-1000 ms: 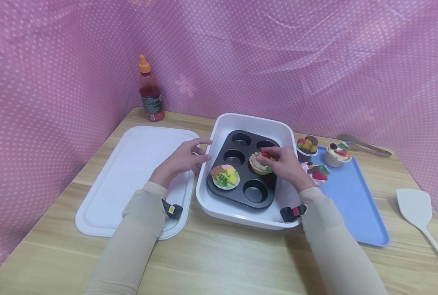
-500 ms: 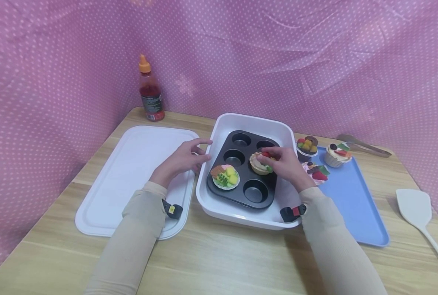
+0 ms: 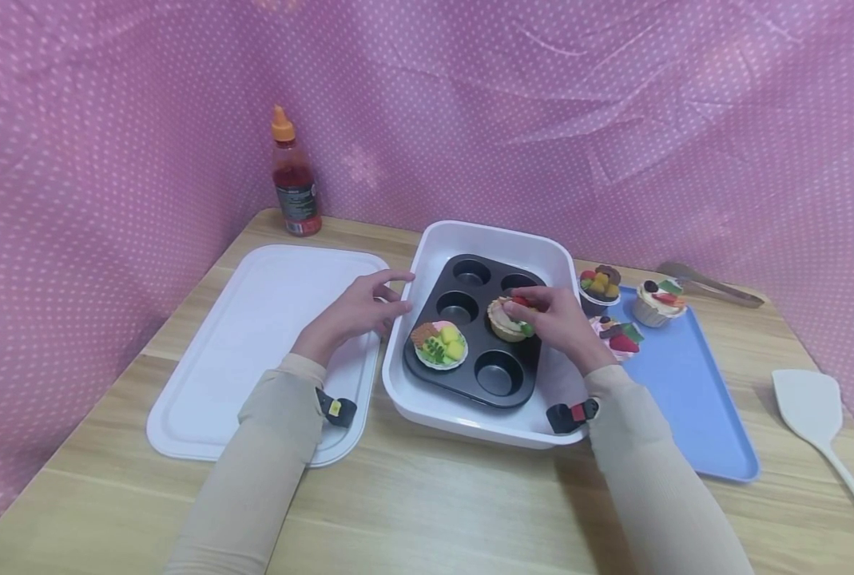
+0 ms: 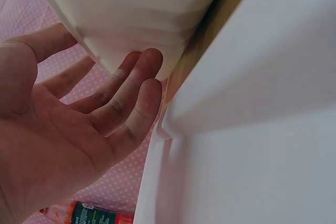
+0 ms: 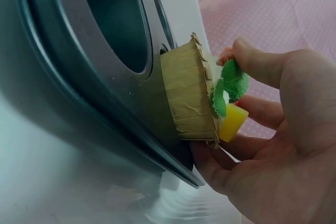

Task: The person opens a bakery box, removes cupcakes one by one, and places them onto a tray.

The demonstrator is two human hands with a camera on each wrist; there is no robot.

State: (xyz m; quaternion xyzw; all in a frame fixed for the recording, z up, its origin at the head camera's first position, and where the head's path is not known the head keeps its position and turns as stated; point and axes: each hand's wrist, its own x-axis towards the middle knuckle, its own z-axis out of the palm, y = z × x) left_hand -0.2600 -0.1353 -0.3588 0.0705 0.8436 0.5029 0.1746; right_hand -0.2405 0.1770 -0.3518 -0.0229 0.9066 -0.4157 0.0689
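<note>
A dark muffin tin (image 3: 478,319) lies in a white basin (image 3: 462,427). My right hand (image 3: 559,323) pinches a fruit-topped cupcake (image 3: 507,326) over the tin's right-middle cup. In the right wrist view, the cupcake's paper cup stands mostly above the tin, and the fingers reach around its fruit and far side. Another cupcake (image 3: 439,346), with yellow fruit and a biscuit, sits in the front-left cup. At the basin's left wall rests my left hand (image 3: 358,307), its fingers relaxed; thumb and index finger reach over the rim, and other fingertips touch the outside.
Several cupcakes, one with a leaf (image 3: 658,303), are on and beside a blue tray (image 3: 693,399) at right. Metal tongs (image 3: 714,283) lie behind. A pale spatula (image 3: 811,407) is far right, a white tray (image 3: 254,343) left, a sauce bottle (image 3: 295,180) behind it.
Both hands stay almost in place. The cupcake in my right hand has shifted very slightly to the right.
</note>
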